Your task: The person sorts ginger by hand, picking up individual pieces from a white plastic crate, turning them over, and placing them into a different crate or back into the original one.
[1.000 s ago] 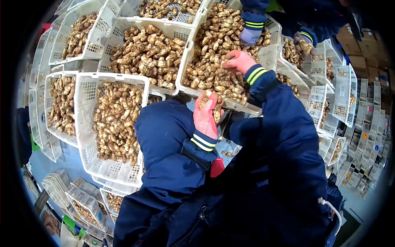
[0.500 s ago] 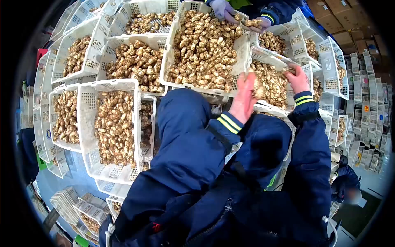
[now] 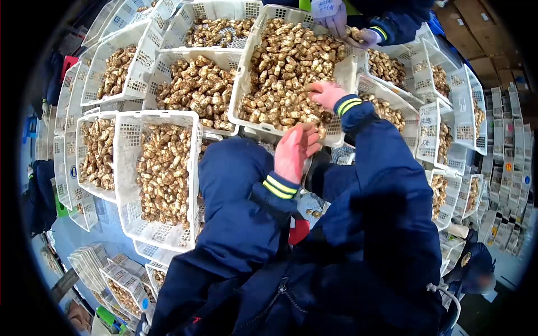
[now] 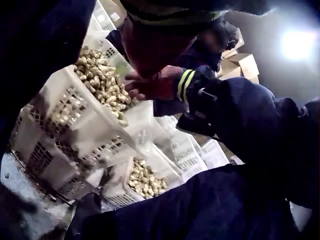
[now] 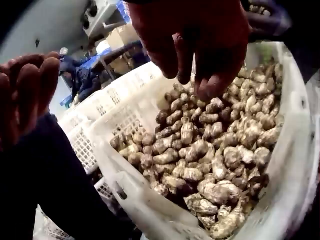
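Observation:
A large white crate [image 3: 238, 95] stands in front of me, heaped with knobbly brown-and-cream pieces of produce [image 5: 225, 155]. Over the near right part of this heap is my right hand [image 3: 328, 94], fingers pointing down at the pieces; the right wrist view shows no piece between its fingers [image 5: 170, 65]. My left hand [image 3: 294, 151] is held up just before the crate's near rim, fingers extended and palm turned inward, with nothing seen in it. That same hand [image 4: 155, 45] looms dark at the top of the left wrist view.
Another person's gloved hands [image 3: 333, 19] work at the far right corner of the large crate, one holding pieces. A smaller filled crate [image 3: 414, 120] lies to its right, and another crate [image 3: 126, 185] stands left of my knee. Stacked crates surround these; cardboard boxes [image 3: 476, 33] stand far right.
My left hand held pieces a second ago, then carried some to the smaller right-hand crate, where my right hand also was. Both hands are now back at the large crate, the left one emptied.

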Available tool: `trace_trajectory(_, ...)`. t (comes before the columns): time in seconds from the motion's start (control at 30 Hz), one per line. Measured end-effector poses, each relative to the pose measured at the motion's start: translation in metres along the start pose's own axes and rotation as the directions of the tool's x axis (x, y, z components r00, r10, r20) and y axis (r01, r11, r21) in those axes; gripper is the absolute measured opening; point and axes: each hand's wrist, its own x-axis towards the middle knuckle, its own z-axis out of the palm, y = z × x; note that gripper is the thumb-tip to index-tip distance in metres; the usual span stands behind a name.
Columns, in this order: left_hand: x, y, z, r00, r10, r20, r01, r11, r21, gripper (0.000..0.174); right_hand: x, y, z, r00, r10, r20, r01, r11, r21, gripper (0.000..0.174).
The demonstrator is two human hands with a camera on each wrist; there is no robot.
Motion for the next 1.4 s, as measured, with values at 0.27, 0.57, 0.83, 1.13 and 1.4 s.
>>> trace_trajectory(0.27,-0.004,0.042,-0.018,0.950,0.212,-0.229,-0.208,0.977,0.043,0.033,0.091,-0.001,0.088,0.994,0.024,0.107,0.054,0.743,-0.667,0.030)
trace_trajectory(0.57,0.000,0.030,-0.030,0.957,0.223,-0.186,-0.221,0.975,0.035,0.043,0.002,-0.027,0.011,0.944,-0.110,0.310,-0.136,0.729,0.671,0.046)
trace_trajectory(0.83,0.007,0.030,-0.025,0.969,0.178,0.174,-0.168,0.983,-0.073,0.030,-0.068,-0.074,0.013,0.928,-0.219,0.302,-0.042,0.743,0.668,0.043)
trace_trajectory(1.13,0.004,0.031,-0.028,0.973,0.230,-0.020,-0.204,0.894,0.400,0.029,-0.053,-0.057,0.025,0.959,-0.282,0.013,0.262,0.904,0.338,0.022)
trace_trajectory(1.4,0.006,0.030,-0.026,0.964,0.265,-0.028,-0.258,0.954,0.152,0.036,-0.048,-0.047,0.016,0.989,0.003,-0.150,0.082,0.825,0.559,0.017)
